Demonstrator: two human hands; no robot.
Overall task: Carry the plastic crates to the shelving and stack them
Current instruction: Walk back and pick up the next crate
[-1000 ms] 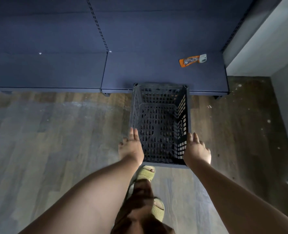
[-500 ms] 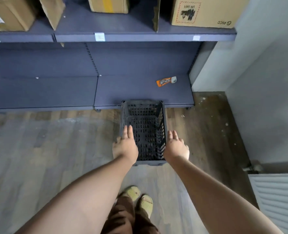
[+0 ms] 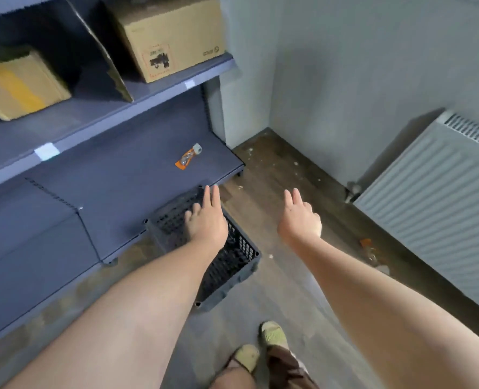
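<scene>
A dark grey perforated plastic crate (image 3: 232,262) stands on the wooden floor, its far end against the front edge of the low blue shelving (image 3: 126,192). My left hand (image 3: 206,220) hovers over the crate's far end with fingers straight, holding nothing. My right hand (image 3: 300,220) is in the air to the right of the crate, over the floor, fingers spread and relaxed. Both hands are off the crate. My left forearm hides part of the crate's left wall.
An orange packet (image 3: 188,157) lies on the bottom shelf. Cardboard boxes (image 3: 168,35) sit on the upper shelf. A white radiator (image 3: 434,197) lines the wall at right, with small litter (image 3: 368,249) on the floor below it. My feet (image 3: 272,334) stand just behind the crate.
Both hands have let go of the crate's sides and lifted off it. My view has swung to the right and risen, bringing the radiator and wall corner into sight.
</scene>
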